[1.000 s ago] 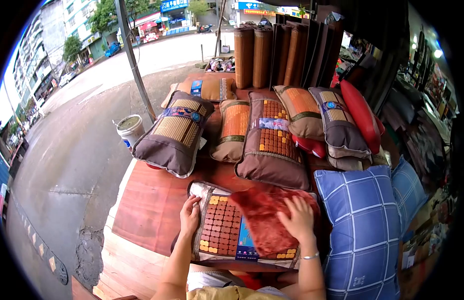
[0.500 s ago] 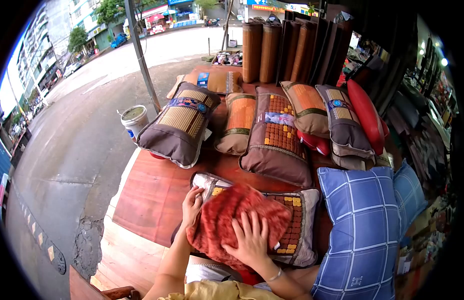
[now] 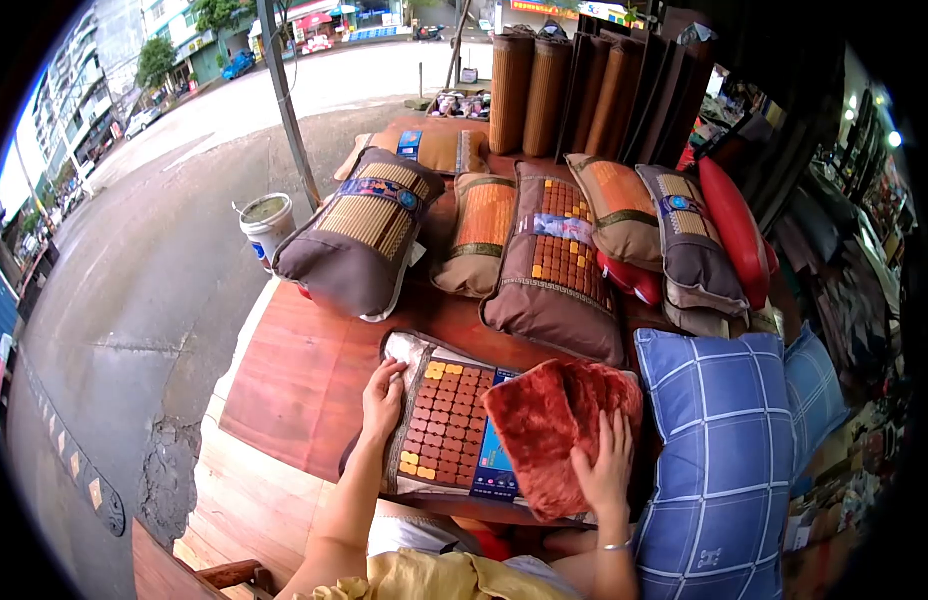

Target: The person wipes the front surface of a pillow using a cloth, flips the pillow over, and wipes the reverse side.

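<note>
A pillow with a panel of brown and yellow tiles and a blue paper band lies across the wooden surface in front of me. My left hand is at its left end, fingers closed on the pale edge. On the pillow's right part rests a red plush cloth, which hides that end. My right hand lies on the cloth's right side, fingers stretched out and pressing flat against the pile.
Several tiled and bamboo-faced pillows stand in a row behind. Blue checked pillows sit close on my right. Rolled mats stand at the back. A white bucket is left of the reddish wooden surface.
My right hand and the red cloth have moved right along the pillow, uncovering its tiles and blue band. My left hand stays at the pillow's left end.
</note>
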`<action>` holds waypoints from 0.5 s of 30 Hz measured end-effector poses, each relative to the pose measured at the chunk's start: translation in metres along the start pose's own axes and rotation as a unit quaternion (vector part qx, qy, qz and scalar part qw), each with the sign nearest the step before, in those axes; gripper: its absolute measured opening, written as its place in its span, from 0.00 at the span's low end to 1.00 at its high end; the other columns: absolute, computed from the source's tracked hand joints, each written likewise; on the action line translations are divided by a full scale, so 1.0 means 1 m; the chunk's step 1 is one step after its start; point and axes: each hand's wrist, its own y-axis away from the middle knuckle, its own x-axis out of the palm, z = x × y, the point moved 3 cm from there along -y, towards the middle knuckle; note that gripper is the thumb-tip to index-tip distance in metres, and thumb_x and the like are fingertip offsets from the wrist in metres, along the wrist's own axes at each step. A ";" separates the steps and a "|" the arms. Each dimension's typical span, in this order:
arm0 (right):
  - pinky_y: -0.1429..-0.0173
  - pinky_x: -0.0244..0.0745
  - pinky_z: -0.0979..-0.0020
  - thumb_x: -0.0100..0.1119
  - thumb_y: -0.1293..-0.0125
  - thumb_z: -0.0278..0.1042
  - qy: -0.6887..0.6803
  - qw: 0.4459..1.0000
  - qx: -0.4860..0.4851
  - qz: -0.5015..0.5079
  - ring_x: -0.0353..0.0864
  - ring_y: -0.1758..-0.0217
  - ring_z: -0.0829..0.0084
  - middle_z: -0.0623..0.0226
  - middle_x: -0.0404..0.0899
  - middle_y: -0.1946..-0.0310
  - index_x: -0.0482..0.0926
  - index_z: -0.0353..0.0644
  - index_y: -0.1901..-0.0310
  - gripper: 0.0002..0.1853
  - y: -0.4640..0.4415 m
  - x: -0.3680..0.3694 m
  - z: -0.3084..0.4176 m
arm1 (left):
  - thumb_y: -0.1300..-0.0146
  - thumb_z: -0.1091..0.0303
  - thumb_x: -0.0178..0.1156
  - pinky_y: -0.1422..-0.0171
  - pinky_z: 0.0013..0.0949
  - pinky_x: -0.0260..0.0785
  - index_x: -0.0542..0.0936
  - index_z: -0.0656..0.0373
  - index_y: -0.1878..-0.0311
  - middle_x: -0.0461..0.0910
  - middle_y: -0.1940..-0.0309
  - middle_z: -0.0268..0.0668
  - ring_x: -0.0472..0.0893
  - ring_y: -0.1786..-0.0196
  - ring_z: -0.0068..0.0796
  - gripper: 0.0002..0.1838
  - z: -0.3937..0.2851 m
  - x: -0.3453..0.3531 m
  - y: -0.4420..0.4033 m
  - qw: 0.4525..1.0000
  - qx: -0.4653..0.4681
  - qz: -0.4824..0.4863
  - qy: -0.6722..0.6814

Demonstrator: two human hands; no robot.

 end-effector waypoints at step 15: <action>0.23 0.51 0.43 0.63 0.40 0.64 0.045 0.969 -0.233 0.070 0.61 0.25 0.51 0.54 0.69 0.32 0.74 0.48 0.34 0.38 -0.044 0.058 0.129 | 0.29 0.73 0.57 0.25 0.36 0.60 0.80 0.64 0.40 0.69 0.30 0.48 0.71 0.29 0.38 0.16 0.017 0.000 -0.001 0.990 -0.062 0.029 0.122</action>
